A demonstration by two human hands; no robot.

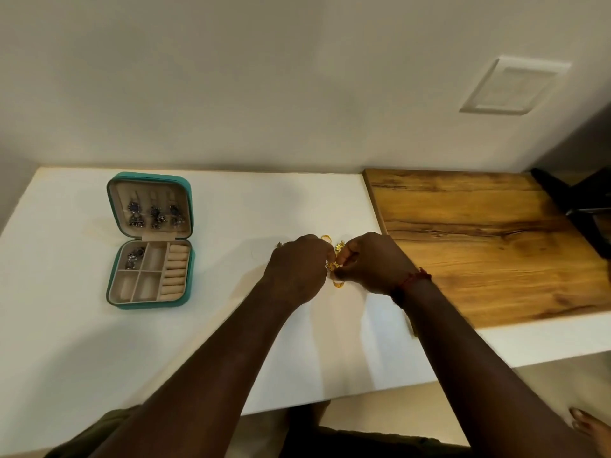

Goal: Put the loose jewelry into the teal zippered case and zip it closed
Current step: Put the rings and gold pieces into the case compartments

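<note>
The fingers of the right hand [370, 262] are curled, and a small piece of gold jewelry [332, 266] is pinched at their tips. The fingers of the left hand [299, 269] are also curled in against the same piece, but the fingertips are hidden behind the knuckles, so it cannot be told whether the piece is gripped on that side. More gold pieces [332, 242] are seen just beyond the knuckles, and a gold ring [338, 284] lies on the white table [231, 325] just below the two hands. A red thread [415, 279] is worn round the right wrist.

Well apart, to the left, the teal case [150, 241] lies unzipped and open flat. Dark earrings [155, 214] are hung in three rows inside the lid. In the lower half, a few dark pieces [134, 257] are held in the far-left compartment, and padded ring rolls [175, 272] fill the right side.

A wooden board [479, 242] lies on the table to the right of the hands
</note>
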